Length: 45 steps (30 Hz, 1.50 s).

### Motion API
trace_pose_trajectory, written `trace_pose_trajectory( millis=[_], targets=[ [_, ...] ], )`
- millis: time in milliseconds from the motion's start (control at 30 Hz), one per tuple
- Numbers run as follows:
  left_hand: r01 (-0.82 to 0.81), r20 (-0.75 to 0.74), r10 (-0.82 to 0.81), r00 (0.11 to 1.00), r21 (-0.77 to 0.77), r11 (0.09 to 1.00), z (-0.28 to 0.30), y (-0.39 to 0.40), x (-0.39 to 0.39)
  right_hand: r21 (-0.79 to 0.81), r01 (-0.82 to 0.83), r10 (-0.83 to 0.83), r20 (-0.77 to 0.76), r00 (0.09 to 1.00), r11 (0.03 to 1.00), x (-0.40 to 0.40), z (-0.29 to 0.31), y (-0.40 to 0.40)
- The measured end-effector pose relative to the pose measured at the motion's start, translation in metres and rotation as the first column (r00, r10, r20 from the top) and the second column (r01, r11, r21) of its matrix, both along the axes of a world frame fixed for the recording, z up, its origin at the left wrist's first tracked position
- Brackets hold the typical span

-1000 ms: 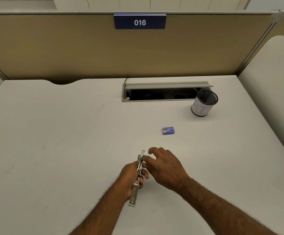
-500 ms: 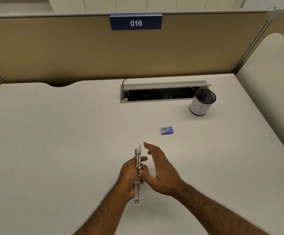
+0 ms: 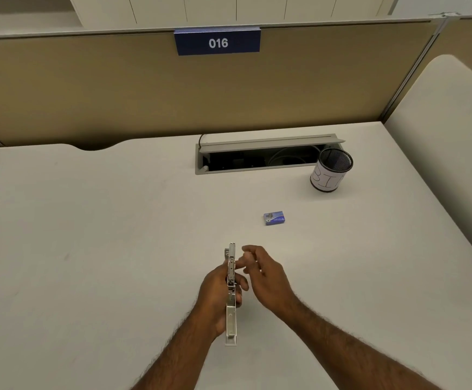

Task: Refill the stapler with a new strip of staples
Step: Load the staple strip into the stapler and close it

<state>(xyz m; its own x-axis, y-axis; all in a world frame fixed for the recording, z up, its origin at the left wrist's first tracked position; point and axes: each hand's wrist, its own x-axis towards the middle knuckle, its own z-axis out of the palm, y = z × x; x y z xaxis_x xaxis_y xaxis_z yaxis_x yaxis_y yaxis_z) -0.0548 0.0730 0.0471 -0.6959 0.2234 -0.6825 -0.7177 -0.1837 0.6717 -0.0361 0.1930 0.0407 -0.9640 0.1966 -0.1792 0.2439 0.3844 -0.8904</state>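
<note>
Gripping the stapler around its middle, the left hand holds it above the near part of the desk, long axis running straight away from the person, hinged open. The right hand hovers just beside it, fingers loosely curled and holding nothing. Farther off lies a small blue staple box, closed. Beyond stand a mesh cup, contents unclear, and an open cable tray holding cables.

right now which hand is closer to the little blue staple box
Right. The right hand hovers just short of the staple box, fingers toward it. The left hand sits farther back, gripping the stapler.
</note>
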Motion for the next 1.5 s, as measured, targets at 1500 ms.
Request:
trace_pose_trajectory(
  millis=[1500],
  targets=[
    [0.224, -0.409, -0.592, 0.695, -0.659, 0.718, 0.017, 0.003, 0.013, -0.94, 0.28, 0.125, 0.307, 0.943, 0.196, -0.005, -0.004, 0.016]
  ],
)
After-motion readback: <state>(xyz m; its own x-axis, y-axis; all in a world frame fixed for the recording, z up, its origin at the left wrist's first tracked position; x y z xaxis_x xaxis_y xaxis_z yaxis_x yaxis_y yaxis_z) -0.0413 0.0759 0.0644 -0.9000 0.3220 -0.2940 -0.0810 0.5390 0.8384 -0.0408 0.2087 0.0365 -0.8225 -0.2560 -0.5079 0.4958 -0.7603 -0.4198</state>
